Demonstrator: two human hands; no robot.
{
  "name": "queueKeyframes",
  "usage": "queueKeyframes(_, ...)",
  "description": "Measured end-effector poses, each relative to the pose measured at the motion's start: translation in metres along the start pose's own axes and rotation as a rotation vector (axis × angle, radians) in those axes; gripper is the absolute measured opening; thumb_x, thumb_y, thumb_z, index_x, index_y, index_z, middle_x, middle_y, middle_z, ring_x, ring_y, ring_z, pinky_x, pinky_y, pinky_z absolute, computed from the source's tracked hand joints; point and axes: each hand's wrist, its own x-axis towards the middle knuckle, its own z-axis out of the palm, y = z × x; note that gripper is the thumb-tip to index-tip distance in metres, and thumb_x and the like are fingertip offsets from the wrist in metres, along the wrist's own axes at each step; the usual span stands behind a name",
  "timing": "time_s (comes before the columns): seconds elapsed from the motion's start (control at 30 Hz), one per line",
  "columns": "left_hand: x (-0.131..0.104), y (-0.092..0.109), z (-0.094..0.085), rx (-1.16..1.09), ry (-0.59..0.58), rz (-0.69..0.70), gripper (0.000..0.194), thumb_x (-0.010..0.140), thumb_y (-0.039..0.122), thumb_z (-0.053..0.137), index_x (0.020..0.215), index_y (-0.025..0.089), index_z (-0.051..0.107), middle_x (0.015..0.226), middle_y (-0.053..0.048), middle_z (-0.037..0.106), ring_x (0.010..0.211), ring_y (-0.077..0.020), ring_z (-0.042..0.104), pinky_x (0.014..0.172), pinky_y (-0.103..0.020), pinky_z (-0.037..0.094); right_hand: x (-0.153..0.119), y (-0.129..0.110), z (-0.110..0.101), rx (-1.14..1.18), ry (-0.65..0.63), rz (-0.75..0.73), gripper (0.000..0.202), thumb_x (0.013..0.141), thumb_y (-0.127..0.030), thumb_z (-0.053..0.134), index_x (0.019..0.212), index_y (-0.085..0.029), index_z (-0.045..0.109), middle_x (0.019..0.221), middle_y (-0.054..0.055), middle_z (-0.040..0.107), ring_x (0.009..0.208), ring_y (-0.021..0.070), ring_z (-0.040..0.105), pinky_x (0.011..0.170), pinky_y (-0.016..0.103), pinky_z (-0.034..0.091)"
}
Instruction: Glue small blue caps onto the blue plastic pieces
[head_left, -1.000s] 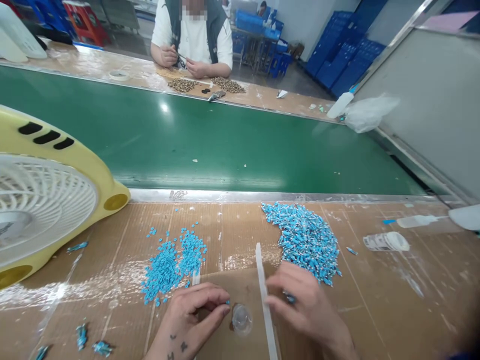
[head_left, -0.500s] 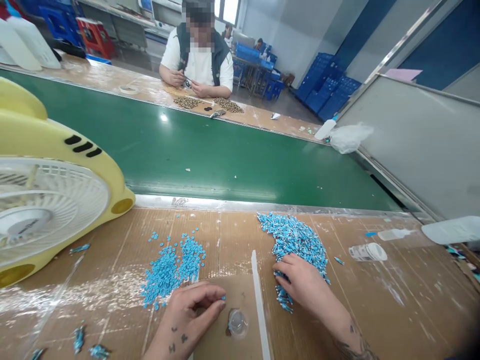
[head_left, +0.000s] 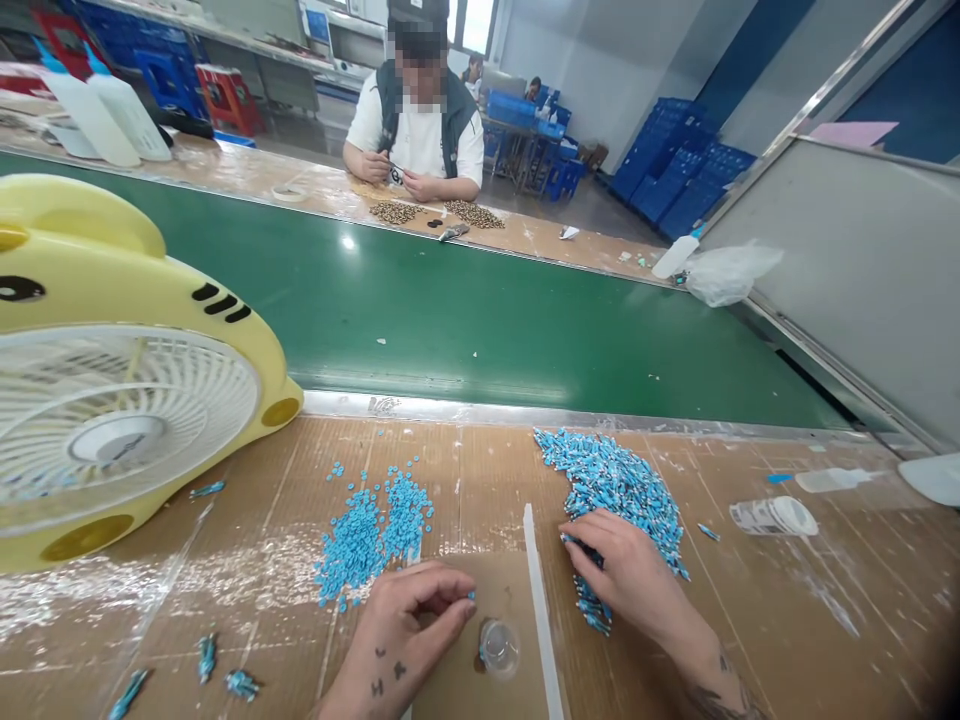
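My left hand (head_left: 416, 625) is closed in a pinch, a speck of a small blue disc (head_left: 472, 596) showing between thumb and forefinger. Left of it and further off lies a loose heap of flat blue discs (head_left: 352, 545). My right hand (head_left: 626, 560) rests at the near left side of a pile of slim blue-and-white pieces (head_left: 622, 480). Its fingers curl together at the pile's edge; a bit of blue shows by the fingertips, but a held piece cannot be made out clearly. Between my hands a small clear round cup (head_left: 499, 648) sits on a brown board (head_left: 465, 690).
A yellow fan (head_left: 150, 400) stands at left. Beyond the cardboard-covered table edge runs a green conveyor belt (head_left: 465, 320), with a co-worker (head_left: 420, 120) seated across it. Small blue bundles (head_left: 206, 655) lie front left. A white tub (head_left: 772, 516) and a bottle (head_left: 836, 480) lie at right.
The whole view has shifted, so things sit further right in the picture. My left hand keeps its pinch, and my right hand stays at the pile with its fingers curled slightly closer.
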Motion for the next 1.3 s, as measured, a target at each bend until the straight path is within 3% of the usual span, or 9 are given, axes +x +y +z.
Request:
queueKeyframes(0.17, 0.000, -0.005, 0.001, -0.003, 0.000, 0.012, 0.011, 0.082, 0.017, 0.062, 0.077, 0.020, 0.071, 0.069, -0.001, 0.070, 0.058, -0.0109, 0.063, 0.054, -0.018, 0.051, 0.002, 0.001, -0.004, 0.150, 0.086, 0.068, 0.022, 0.093, -0.025, 0.055, 0.110, -0.021, 0.068, 0.087, 0.003, 0.071, 0.079, 0.0160, 0.066, 0.074, 0.029, 0.052)
queueKeyframes(0.27, -0.001, -0.008, 0.002, -0.003, 0.018, 0.036, 0.010, 0.083, 0.017, 0.062, 0.079, 0.020, 0.070, 0.071, -0.001, 0.071, 0.060, -0.0112, 0.064, 0.056, -0.019, 0.053, 0.004, -0.006, -0.008, 0.268, 0.071, 0.163, 0.014, 0.090, -0.031, 0.060, 0.090, -0.020, 0.069, 0.077, 0.000, 0.068, 0.069, 0.0135, 0.064, 0.066, 0.025, 0.050)
queueKeyframes(0.37, -0.002, -0.008, 0.001, 0.010, 0.036, 0.052, 0.010, 0.083, 0.017, 0.062, 0.079, 0.020, 0.070, 0.073, -0.001, 0.072, 0.062, -0.0115, 0.065, 0.058, -0.019, 0.053, 0.006, -0.023, -0.006, 0.476, 0.063, 0.233, 0.023, 0.088, -0.038, 0.063, 0.079, -0.017, 0.063, 0.067, -0.001, 0.063, 0.061, 0.0112, 0.059, 0.058, 0.021, 0.047)
queueKeyframes(0.5, -0.001, -0.002, -0.001, 0.029, 0.065, 0.084, 0.010, 0.083, 0.015, 0.063, 0.081, 0.020, 0.071, 0.077, -0.002, 0.074, 0.065, -0.0122, 0.067, 0.060, -0.019, 0.054, 0.007, -0.052, 0.005, 0.772, 0.053, 0.193, 0.035, 0.084, -0.044, 0.067, 0.067, -0.015, 0.059, 0.057, -0.002, 0.054, 0.050, 0.0076, 0.047, 0.047, 0.018, 0.037)
queueKeyframes(0.73, -0.002, -0.002, -0.003, 0.055, 0.097, 0.114, 0.010, 0.083, 0.014, 0.065, 0.085, 0.021, 0.072, 0.081, -0.003, 0.075, 0.068, -0.0127, 0.068, 0.063, -0.020, 0.055, 0.009, -0.077, 0.024, 1.073, 0.187, 0.233, 0.046, 0.071, -0.044, 0.079, 0.056, -0.015, 0.047, 0.052, -0.006, 0.041, 0.049, 0.0054, 0.035, 0.044, 0.017, 0.029)
queueKeyframes(0.9, -0.004, -0.003, -0.002, 0.066, 0.115, 0.139, 0.011, 0.083, 0.013, 0.066, 0.087, 0.021, 0.072, 0.081, -0.002, 0.075, 0.070, -0.0129, 0.069, 0.065, -0.020, 0.055, 0.012, -0.083, 0.026, 1.322, 0.014, 0.320, 0.030, 0.073, -0.040, 0.078, 0.072, -0.013, 0.066, 0.055, -0.002, 0.057, 0.046, 0.0065, 0.047, 0.044, 0.017, 0.039)
queueKeyframes(1.0, -0.003, -0.003, -0.002, 0.076, 0.162, 0.161, 0.012, 0.082, 0.012, 0.067, 0.087, 0.021, 0.071, 0.081, -0.001, 0.075, 0.070, -0.0122, 0.069, 0.065, -0.019, 0.056, 0.010, -0.092, 0.026, 1.278, 0.006, 0.333, 0.025, 0.079, -0.038, 0.073, 0.081, -0.013, 0.070, 0.061, 0.002, 0.064, 0.051, 0.0101, 0.058, 0.050, 0.019, 0.047)
queueKeyframes(1.13, -0.002, -0.002, -0.001, 0.094, 0.205, 0.234, 0.014, 0.081, 0.010, 0.067, 0.089, 0.021, 0.070, 0.082, -0.001, 0.074, 0.069, -0.0109, 0.069, 0.066, -0.017, 0.056, 0.008, -0.103, 0.025, 1.027, 0.151, 0.295, 0.020, 0.081, -0.031, 0.070, 0.070, -0.015, 0.070, 0.059, 0.001, 0.064, 0.052, 0.0096, 0.058, 0.051, 0.018, 0.046)
queueKeyframes(1.3, -0.003, -0.001, 0.000, 0.127, 0.187, 0.282, 0.018, 0.082, 0.007, 0.065, 0.092, 0.021, 0.069, 0.082, 0.000, 0.073, 0.070, -0.0103, 0.070, 0.066, -0.017, 0.056, 0.010, -0.109, 0.027, 0.862, 0.192, 0.218, 0.014, 0.081, -0.026, 0.068, 0.071, -0.018, 0.072, 0.058, -0.001, 0.066, 0.052, 0.0091, 0.060, 0.054, 0.018, 0.046)
